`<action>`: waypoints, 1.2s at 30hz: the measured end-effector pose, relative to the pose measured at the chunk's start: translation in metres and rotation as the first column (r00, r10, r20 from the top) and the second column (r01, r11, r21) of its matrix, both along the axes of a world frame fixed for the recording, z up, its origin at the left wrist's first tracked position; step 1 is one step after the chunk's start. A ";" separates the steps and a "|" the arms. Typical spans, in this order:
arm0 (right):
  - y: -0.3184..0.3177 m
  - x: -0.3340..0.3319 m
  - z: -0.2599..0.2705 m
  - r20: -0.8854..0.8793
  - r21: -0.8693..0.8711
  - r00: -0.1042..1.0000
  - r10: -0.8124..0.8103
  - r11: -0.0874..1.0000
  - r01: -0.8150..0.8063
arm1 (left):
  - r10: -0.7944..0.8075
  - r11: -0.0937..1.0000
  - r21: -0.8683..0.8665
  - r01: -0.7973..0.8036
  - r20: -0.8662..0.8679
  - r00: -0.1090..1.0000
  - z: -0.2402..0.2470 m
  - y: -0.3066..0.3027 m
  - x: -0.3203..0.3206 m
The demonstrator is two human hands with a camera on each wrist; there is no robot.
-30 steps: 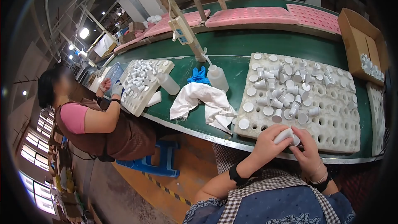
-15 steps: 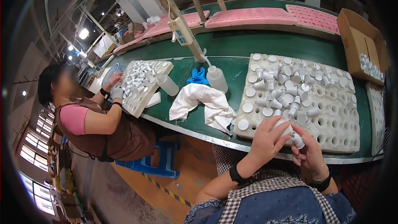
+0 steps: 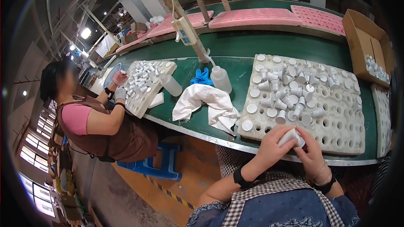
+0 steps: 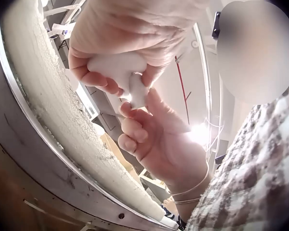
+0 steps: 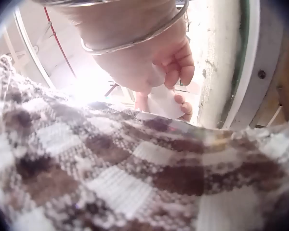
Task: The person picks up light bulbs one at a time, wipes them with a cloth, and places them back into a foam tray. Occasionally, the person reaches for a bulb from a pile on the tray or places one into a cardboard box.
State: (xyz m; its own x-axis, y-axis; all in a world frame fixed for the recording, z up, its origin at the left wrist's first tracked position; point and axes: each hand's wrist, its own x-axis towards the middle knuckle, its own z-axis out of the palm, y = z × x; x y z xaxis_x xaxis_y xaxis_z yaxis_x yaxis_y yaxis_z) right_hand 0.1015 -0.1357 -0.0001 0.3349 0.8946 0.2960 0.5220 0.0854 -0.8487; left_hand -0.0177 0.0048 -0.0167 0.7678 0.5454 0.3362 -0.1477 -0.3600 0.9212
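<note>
Both hands meet over the table's front edge in the head view. My left hand [image 3: 270,146] grips a smooth white piece [image 4: 113,63], its fingers curled round it. My right hand [image 3: 312,154] pinches a small white cup-shaped part [image 4: 138,91] between thumb and fingers, pressed up against the white piece. The fingers partly hide both items. Just beyond the hands lies a pale block with rows of holes [image 3: 253,136]. Loose white cup-shaped parts [image 3: 298,110] with thin stems are heaped on it, and several round white discs [image 3: 251,108] show along its left side.
Left of the block lie a white cloth [image 3: 223,111], a squeeze bottle [image 3: 221,80] and blue gloves [image 3: 202,76]. An open carton [image 3: 355,29] stands at the back right. Another person [image 3: 90,120] sits at the left by a second block [image 3: 143,105].
Half a second ago the cup-shaped part was apart from the white piece, stem showing. Now the hands have closed together round both. The other person's hand has shifted a little.
</note>
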 end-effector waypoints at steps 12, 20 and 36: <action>-0.001 0.001 0.007 -0.940 -0.036 0.341 0.020 0.987 -0.158 | 0.167 0.889 0.416 -0.190 0.091 0.982 0.001 0.009 -0.001; 0.003 -0.009 0.014 -0.810 -0.152 0.585 -0.039 0.978 -0.144 | -0.094 0.985 -0.146 0.086 -0.050 0.994 0.003 0.002 -0.006; 0.009 0.009 -0.015 -0.983 -0.064 0.181 -0.022 0.971 -0.232 | 0.075 0.664 0.738 -0.123 0.098 0.992 0.000 0.000 0.003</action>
State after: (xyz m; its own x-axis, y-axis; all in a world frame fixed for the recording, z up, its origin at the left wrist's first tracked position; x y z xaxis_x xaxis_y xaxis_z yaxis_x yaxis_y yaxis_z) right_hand 0.1106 -0.1263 -0.0147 0.1363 0.9319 -0.3362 -0.7364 -0.1318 -0.6636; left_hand -0.0143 0.0043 -0.0169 0.6914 0.1693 0.7023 -0.1115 -0.9355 0.3353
